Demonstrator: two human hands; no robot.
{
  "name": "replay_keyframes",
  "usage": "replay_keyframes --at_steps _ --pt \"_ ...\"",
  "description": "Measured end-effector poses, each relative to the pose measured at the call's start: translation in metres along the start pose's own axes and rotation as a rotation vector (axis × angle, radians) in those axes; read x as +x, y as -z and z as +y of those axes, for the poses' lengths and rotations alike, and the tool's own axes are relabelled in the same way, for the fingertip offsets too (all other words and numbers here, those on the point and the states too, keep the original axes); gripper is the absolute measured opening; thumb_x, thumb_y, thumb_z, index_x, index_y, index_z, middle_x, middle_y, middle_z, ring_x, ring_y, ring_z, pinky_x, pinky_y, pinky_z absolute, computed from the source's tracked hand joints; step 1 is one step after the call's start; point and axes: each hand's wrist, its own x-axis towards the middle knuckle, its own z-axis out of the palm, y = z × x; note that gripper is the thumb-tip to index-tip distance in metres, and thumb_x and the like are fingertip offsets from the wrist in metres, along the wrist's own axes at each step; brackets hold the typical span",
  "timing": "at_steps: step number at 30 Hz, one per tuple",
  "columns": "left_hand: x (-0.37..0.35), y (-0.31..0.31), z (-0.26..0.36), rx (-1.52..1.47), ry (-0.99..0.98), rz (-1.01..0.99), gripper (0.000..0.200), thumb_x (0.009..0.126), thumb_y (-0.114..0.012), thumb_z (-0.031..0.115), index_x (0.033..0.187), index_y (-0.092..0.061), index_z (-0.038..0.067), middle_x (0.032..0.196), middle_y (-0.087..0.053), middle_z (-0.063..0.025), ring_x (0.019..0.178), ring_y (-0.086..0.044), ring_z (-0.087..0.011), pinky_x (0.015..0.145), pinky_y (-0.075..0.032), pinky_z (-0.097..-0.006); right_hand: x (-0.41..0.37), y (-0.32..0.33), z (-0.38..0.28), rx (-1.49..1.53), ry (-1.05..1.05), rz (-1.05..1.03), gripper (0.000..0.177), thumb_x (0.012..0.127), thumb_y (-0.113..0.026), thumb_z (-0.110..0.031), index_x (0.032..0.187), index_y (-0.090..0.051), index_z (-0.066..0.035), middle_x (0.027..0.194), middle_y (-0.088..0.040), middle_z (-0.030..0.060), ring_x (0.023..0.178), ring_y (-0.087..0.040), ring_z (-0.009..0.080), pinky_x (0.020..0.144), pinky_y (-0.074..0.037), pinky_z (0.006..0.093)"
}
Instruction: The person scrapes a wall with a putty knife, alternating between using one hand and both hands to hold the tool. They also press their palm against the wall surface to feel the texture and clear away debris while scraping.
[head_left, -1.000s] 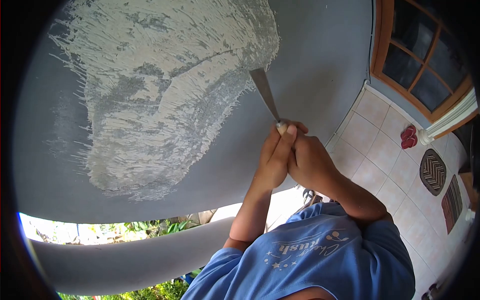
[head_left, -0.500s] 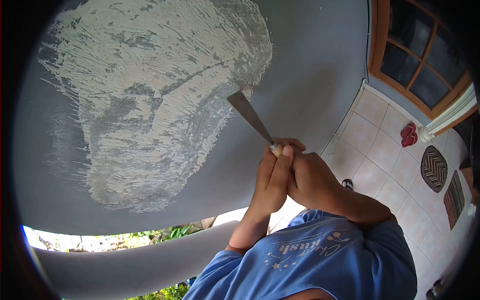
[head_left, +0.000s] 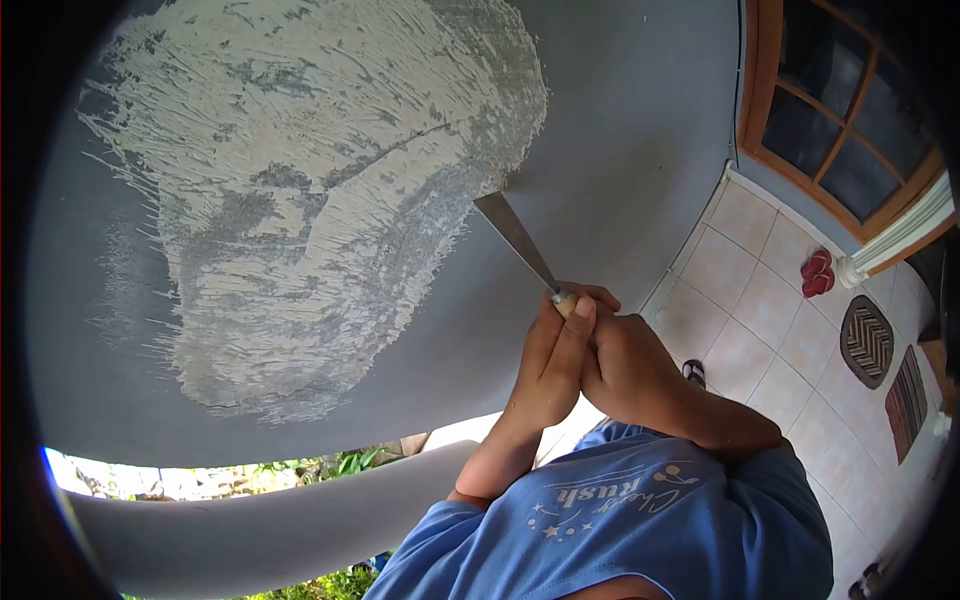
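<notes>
Both of my hands are wrapped round the wooden handle of a scraper (head_left: 517,238), in front of my chest. My left hand (head_left: 550,372) has its thumb lying along the handle, while my right hand (head_left: 632,368) closes round it from the other side. The flat metal blade points up and to the left. Its wide tip overlaps the right edge of a rough, pale scraped patch (head_left: 370,200) on the grey wall (head_left: 600,130). Most of the handle is hidden in my fingers.
A wood-framed window (head_left: 850,110) is at upper right. On the tiled floor (head_left: 740,300) lie red sandals (head_left: 817,273), a dark oval mat (head_left: 867,340) and a striped mat (head_left: 908,405). A rounded grey ledge (head_left: 270,540) runs along the lower left, with plants beyond.
The scraper and both hands have shifted slightly right and down. Its blade tip has moved from within the lower right of the patch towards the patch's edge. The grip looks the same.
</notes>
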Motion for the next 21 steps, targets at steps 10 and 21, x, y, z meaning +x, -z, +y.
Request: replay_keyframes --at_steps 10,21 --pt "0.004 -0.004 -0.004 -0.023 0.003 0.036 0.029 0.105 -0.042 0.026 0.106 -0.054 0.000 0.102 -0.062 -0.0090 0.092 -0.056 -0.0146 0.085 -0.044 -0.0285 0.001 -0.001 0.007 0.019 -0.024 0.007 0.025 0.092 -0.053 -0.016 0.106 -0.056 0.005 0.069 -0.065 0.0231 0.067 -0.066 0.0428 0.064 -0.055 0.0503" --pt "0.003 0.024 -0.011 -0.048 -0.024 -0.014 0.033 0.106 -0.042 0.030 0.104 -0.058 0.001 0.099 -0.060 -0.0060 0.091 -0.056 -0.0135 0.084 -0.045 -0.0282 0.007 -0.024 -0.006 -0.005 -0.045 0.047 0.021 0.095 -0.048 -0.011 0.107 -0.054 0.006 0.074 -0.066 0.0241 0.072 -0.067 0.0428 0.060 -0.054 0.0460"
